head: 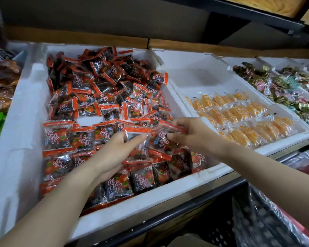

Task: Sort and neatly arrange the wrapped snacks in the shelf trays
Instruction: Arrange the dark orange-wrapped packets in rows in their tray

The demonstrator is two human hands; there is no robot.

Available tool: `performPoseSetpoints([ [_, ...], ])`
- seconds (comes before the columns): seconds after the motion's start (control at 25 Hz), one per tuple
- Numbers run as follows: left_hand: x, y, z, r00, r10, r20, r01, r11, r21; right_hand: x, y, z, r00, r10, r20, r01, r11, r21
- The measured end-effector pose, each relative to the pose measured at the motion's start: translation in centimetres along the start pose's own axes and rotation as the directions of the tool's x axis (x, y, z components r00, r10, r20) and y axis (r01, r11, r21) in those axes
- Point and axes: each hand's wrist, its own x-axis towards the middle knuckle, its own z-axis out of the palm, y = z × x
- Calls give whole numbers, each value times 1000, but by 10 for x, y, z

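Through the head camera I have both hands over the large white foam tray [21,107] on the shelf. It is filled with small clear plastic snack packets with red-orange ends and dark filling [82,82]. At the far end they sit in a loose heap. Along the near edge they lie flat, face up, in rows, and I take that to be the part already arranged.

My left hand [112,154] has its thumb and curled fingers pinched on one packet [136,134], raised just above those rows. My right hand [193,135] pinches a second packet [169,126] by its red sealed end, with the fingers bent round it. The two packets are almost touching. I judge they are held by the edges so each can be turned face up and laid flat into the near rows.

Just to the right, a second white foam tray [284,145] holds flat orange-yellow wrapped packets [239,114] in rows. Beyond it lie mixed foil-wrapped sweets [292,97].
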Motion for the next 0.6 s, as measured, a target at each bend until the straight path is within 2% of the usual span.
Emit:
performPoseSetpoints([
  [0.08, 4, -2, -4, 997, -44, -63, 43, 999, -18, 0, 7, -12, 998, 56, 28, -55, 998, -19],
  [0.16, 5, -4, -3, 992, -89, -92, 87, 996, -27, -2, 16, -19, 995, 41, 88, -18, 968, -249],
  [0.24, 6, -6, -5, 994, -64, -87, 64, 998, -4, -5, 24, -15, 987, 12, 162, 71, 864, -498],
  [0.32, 9, -9, -5, 999, -24, -28, 25, 999, 28, -5, 31, -9, 979, 7, 202, 121, 779, -615],
  [0.44, 4, -5, -3, 998, 64, 29, -68, 988, 140, -4, 33, -2, 978, -23, 206, 153, 749, -645],
  [0.6, 1, -6, 1, 979, 193, -70, -170, 952, 254, -5, 32, 2, 975, -50, 217, 183, 736, -652],
])
